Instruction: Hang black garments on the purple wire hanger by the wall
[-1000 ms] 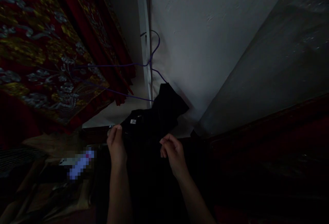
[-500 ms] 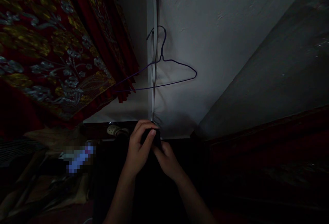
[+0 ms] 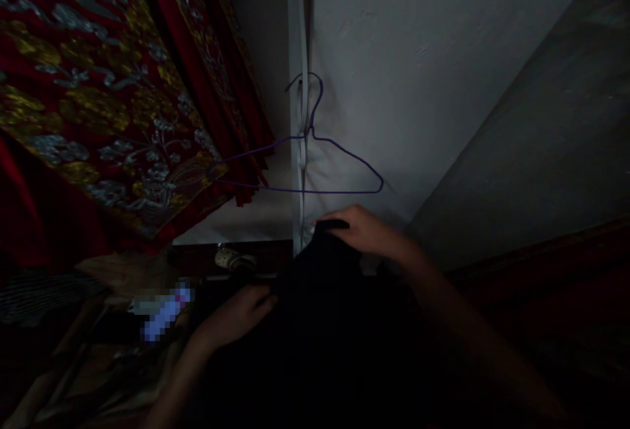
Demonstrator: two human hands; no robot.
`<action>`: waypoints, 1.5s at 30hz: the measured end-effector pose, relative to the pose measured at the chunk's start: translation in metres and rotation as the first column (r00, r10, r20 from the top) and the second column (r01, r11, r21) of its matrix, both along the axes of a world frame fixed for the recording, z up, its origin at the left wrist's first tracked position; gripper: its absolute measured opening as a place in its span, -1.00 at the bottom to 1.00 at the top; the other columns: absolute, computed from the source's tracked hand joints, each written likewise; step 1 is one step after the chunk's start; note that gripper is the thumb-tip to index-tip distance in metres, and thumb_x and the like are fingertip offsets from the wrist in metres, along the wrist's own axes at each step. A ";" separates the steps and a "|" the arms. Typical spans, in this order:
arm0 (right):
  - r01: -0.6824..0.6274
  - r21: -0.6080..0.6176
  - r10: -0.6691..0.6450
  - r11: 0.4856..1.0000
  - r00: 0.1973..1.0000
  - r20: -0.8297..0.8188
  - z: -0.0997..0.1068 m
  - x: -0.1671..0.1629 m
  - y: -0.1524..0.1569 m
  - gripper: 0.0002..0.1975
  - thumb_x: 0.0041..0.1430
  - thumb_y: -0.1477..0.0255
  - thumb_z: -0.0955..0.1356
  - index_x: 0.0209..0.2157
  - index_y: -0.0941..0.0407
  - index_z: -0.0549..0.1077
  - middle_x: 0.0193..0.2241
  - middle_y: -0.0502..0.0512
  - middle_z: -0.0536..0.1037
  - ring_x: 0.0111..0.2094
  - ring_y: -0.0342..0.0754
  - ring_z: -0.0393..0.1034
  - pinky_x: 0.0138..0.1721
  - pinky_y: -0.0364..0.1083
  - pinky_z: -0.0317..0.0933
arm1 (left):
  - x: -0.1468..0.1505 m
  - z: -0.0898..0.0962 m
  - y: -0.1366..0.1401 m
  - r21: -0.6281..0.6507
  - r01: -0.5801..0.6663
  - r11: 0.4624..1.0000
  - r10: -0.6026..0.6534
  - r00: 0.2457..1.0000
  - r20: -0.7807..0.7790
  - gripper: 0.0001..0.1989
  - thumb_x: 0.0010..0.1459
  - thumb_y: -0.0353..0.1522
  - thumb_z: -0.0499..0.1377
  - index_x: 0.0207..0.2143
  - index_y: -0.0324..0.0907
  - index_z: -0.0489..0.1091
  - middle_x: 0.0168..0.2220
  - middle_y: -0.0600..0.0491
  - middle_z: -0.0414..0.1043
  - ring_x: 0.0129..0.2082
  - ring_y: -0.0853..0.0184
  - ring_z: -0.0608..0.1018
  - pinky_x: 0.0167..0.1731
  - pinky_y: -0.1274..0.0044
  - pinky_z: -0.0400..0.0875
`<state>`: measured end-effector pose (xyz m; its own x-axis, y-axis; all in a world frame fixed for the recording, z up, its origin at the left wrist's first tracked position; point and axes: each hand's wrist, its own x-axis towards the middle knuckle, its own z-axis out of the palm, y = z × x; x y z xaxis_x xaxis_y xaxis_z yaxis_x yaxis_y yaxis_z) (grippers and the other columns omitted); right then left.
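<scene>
A dark cloth, black in this dim light and likely a garment (image 3: 319,291), spreads between my two hands. My right hand (image 3: 361,229) pinches its upper edge just below the hanger, with the fingers closed on it. Lower and to the left, my left hand (image 3: 246,311) grips the cloth's other side, its fingers curled and partly lost in the dark. Above them a thin purple wire hanger (image 3: 344,191) hangs by its hook from a pale cord or strip (image 3: 304,29) on the wall. The hanger is bare, and neither hand touches it.
A red cloth with gold and silver embroidery (image 3: 98,101) hangs at the left, overlapping the hanger's left end. Below it lie a pale clog with holes (image 3: 229,259) and a blurred blue-white patch (image 3: 167,314). A grey slanted surface (image 3: 531,127) fills the right side.
My hands have moved apart. The right rose up and to the right with the cloth's edge, the left dropped lower left. The dark cloth is now spread out, and the view has shifted slightly.
</scene>
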<state>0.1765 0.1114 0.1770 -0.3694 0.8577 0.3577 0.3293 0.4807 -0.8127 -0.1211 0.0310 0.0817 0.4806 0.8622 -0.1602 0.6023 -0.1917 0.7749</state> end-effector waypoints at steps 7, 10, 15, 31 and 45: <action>0.247 0.163 -0.233 0.955 0.967 -0.103 -0.016 -0.009 0.077 -0.58 0.16 0.54 0.31 0.04 0.15 0.58 -0.13 0.10 0.68 0.00 0.00 0.52 0.14 0.02 0.28 | -0.015 0.039 0.023 0.134 -0.159 0.978 0.157 0.987 0.027 -0.66 0.25 -0.07 0.17 -0.12 -0.07 0.57 -0.09 -0.04 0.63 -0.08 0.06 0.59 -0.02 0.36 0.39; 0.172 0.066 -0.171 0.983 0.985 -0.028 -0.030 0.001 0.081 -0.58 0.14 0.54 0.28 0.00 0.15 0.60 -0.32 0.02 0.68 -0.10 0.03 0.54 0.00 0.01 0.35 | -0.023 0.033 0.024 0.084 -0.067 0.994 0.077 0.990 -0.119 -0.66 0.25 -0.10 0.13 -0.32 -0.10 0.58 -0.29 -0.03 0.63 -0.27 0.12 0.60 -0.19 0.41 0.39; 0.140 0.158 -0.152 0.978 0.986 0.070 -0.035 0.032 0.049 -0.47 0.07 0.60 0.26 0.05 0.06 0.58 -0.07 0.07 0.66 -0.05 0.03 0.53 -0.02 -0.04 0.32 | -0.038 0.029 0.030 0.117 -0.112 0.987 0.143 0.944 -0.296 -0.65 0.25 -0.12 0.08 -0.41 -0.11 0.53 -0.36 -0.05 0.59 -0.35 0.14 0.59 -0.27 0.42 0.37; 0.376 0.205 -0.359 0.904 0.926 -0.113 -0.016 0.053 0.020 -0.83 0.05 0.33 0.36 -0.52 0.11 0.47 -0.59 -0.01 0.43 -0.50 -0.09 0.30 -0.45 -0.11 0.14 | -0.030 0.126 0.096 0.558 -0.110 0.823 0.183 0.980 -0.078 -0.64 0.25 -0.08 0.13 -0.41 -0.16 0.49 -0.22 -0.05 0.55 -0.16 0.16 0.57 0.00 0.36 0.42; 0.382 -0.028 -0.382 0.924 0.913 -0.143 -0.011 0.038 0.001 -0.61 0.03 0.09 0.40 -0.59 0.13 0.43 -0.61 -0.01 0.37 -0.57 -0.14 0.23 -0.55 -0.15 0.06 | 0.013 0.157 0.110 0.856 0.062 0.514 -0.058 0.998 -0.038 -0.85 0.36 -0.37 0.07 -0.13 -0.19 0.41 -0.07 -0.07 0.52 -0.03 0.19 0.56 0.03 0.34 0.43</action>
